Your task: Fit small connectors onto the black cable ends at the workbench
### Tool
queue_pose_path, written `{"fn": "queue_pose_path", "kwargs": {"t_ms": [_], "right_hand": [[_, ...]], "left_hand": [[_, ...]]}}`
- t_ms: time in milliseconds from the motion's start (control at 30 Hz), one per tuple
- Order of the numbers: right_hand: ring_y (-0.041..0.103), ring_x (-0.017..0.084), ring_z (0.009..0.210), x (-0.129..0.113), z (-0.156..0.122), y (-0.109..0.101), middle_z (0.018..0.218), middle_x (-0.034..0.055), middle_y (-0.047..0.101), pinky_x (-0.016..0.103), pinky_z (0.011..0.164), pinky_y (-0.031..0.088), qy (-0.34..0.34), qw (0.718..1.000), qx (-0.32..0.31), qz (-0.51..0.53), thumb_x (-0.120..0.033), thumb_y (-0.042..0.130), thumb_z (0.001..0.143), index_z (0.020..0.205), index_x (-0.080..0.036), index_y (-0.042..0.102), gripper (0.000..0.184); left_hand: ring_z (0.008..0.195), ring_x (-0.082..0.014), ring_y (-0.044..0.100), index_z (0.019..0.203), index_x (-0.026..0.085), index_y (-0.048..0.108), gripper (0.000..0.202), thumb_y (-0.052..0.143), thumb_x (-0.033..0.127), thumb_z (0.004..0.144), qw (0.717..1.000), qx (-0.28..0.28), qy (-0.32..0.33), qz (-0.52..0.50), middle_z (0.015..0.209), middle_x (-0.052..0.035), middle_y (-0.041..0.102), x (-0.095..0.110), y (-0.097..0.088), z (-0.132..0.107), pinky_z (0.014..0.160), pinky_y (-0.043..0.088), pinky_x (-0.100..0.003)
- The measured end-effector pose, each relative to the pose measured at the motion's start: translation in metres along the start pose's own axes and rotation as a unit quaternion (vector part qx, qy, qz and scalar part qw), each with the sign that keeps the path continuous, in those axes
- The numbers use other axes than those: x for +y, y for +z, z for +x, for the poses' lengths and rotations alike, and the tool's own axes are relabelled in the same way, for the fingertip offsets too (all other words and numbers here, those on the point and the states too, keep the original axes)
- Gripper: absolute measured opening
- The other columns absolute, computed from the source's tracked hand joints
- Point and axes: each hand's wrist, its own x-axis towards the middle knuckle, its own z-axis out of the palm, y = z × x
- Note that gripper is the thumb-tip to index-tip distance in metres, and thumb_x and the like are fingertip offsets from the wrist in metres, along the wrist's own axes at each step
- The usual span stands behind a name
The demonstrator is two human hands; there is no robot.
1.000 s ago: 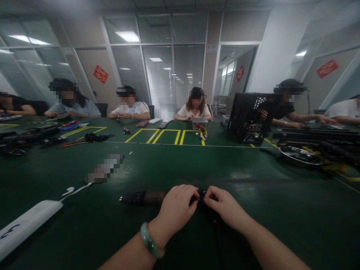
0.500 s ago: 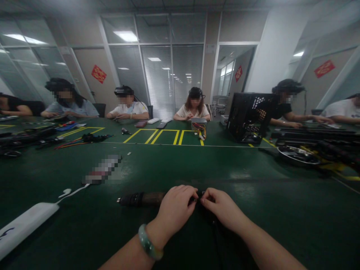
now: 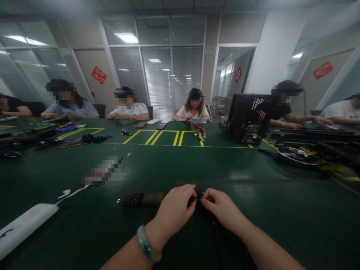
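A dark, tube-shaped tool that looks like an electric screwdriver (image 3: 152, 200) lies crosswise on the green table, its metal tip pointing left. My left hand (image 3: 177, 204) is closed over its right end, thumb and forefinger curled together with a tiny shiny bit showing between them. Facing it, my right hand (image 3: 215, 200) pinches beside that same end; its fingers hide what is in them. A dark cord (image 3: 215, 228) runs from under the right hand toward the table's near edge. A green bangle (image 3: 147, 245) circles my left wrist.
At left, a white power strip (image 3: 28, 227) has a cable leading to a blurred-out flat device (image 3: 102, 170). A black computer case (image 3: 249, 118) stands far right, near a metal bowl (image 3: 298, 156). Cables (image 3: 81, 139) lie far left. Several people sit across the table.
Both hands stay in nearly the same place, with only slight finger movement. The tool still lies as before.
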Motion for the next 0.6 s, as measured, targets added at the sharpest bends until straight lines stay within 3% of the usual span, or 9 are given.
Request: {"fn": "queue_pose_path", "kwargs": {"t_ms": [267,600], "right_hand": [[0.058,0.014,0.069,0.0002,0.0010,-0.0003,0.074,-0.0008,0.064,0.022,0.060,0.037,-0.010,1.000,0.008,-0.019,-0.028,0.055,0.083,0.078,-0.018,0.061,0.013],[0.057,0.014,0.068,-0.0013,-0.0006,-0.0026,0.074,-0.0010,0.063,0.022,0.058,0.037,-0.002,1.000,-0.003,-0.004,-0.030,0.055,0.084,0.077,-0.018,0.060,0.015]], "left_hand": [[0.095,-0.0190,0.057,0.089,0.023,0.059,0.012,0.060,0.015,0.081,1.000,-0.002,0.005,0.019,0.101,0.0016,0.065,0.0029,0.0016,0.0025,0.086,0.042,-0.036],[0.092,-0.0205,0.057,0.094,0.023,0.060,0.012,0.060,0.023,0.082,1.000,0.000,-0.002,0.016,0.097,-0.0008,0.064,0.0049,-0.0017,0.0007,0.084,0.042,-0.036]]}}
